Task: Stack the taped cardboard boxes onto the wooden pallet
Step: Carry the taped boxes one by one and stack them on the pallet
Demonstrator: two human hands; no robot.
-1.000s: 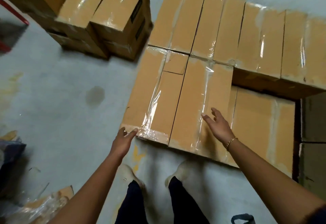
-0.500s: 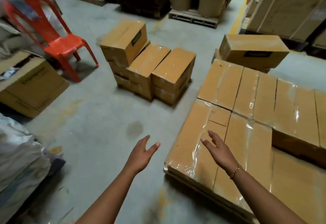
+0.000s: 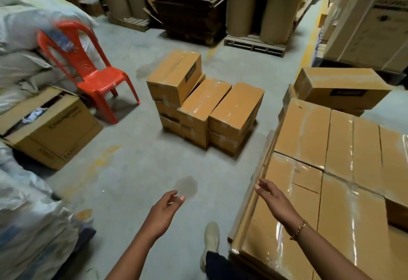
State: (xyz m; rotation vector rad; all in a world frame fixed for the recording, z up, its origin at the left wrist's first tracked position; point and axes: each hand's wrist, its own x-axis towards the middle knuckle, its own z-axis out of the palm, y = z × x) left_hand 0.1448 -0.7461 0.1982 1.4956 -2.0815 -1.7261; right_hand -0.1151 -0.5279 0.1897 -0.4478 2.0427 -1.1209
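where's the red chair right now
In the head view the red chair stands at upper left on the floor, in front of the white sacks, just beyond the open cardboard box and left of the pile of taped boxes.

Cut off, smeared, unreadable
The taped boxes [image 3: 344, 191] at right run off the right and bottom edges, hiding what carries them; the back of the red chair [image 3: 99, 81] is smeared; the label [image 3: 190, 74] on the floor pile [image 3: 205, 112] is unreadable.

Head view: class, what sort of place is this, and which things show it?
Probably a warehouse or packing store: taped boxes stacked on a concrete floor, tall paper rolls standing on a pallet, and flattened cardboard piled high behind.
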